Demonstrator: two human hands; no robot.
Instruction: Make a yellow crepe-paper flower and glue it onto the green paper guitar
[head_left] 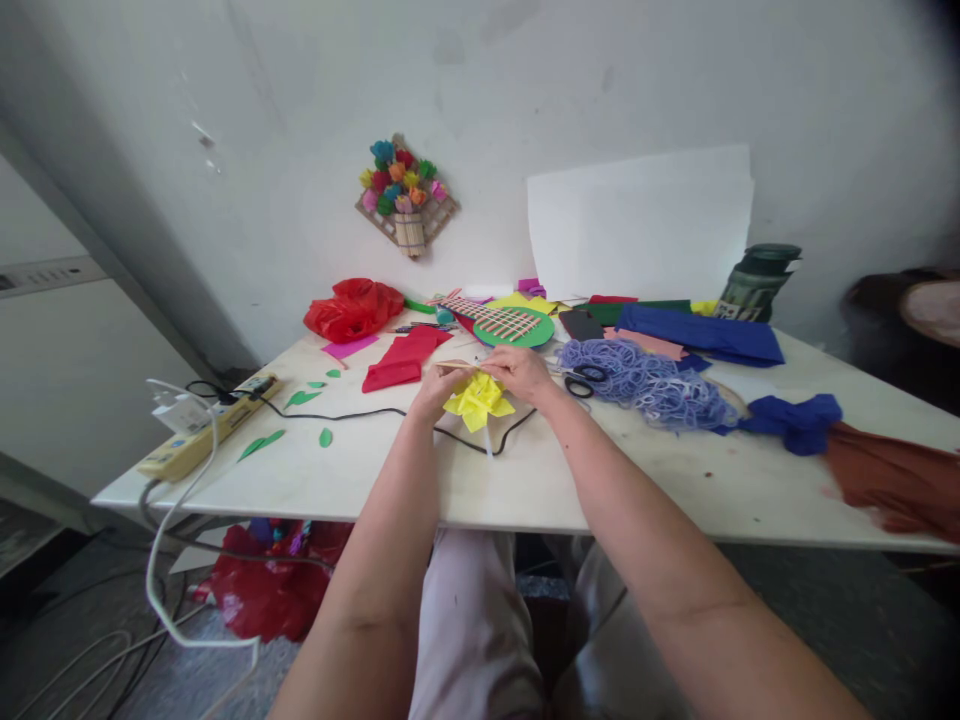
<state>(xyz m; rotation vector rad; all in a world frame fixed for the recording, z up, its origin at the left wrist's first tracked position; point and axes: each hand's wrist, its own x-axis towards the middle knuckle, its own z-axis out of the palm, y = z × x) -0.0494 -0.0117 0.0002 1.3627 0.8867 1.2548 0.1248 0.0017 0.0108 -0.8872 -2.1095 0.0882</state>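
A yellow paper flower [477, 401] on a white stick is held over the middle of the white table [525, 480]. My left hand [435, 388] pinches its left side with closed fingers. My right hand [517, 372] grips its top right, fingers curled on the paper. A thin tan strip [454, 365] lies between the two hands, just above the flower. A black cable [360, 412] runs under the flower.
A yellow power strip [210, 430] and green paper leaves [300, 400] lie left. Red paper [401, 360], a red plastic bag [352, 308], a woven green disc [514, 325], scissors [585, 380], purple yarn [645, 380] and blue and brown cloth lie behind and right. A paper-flower craft [405, 200] hangs on the wall.
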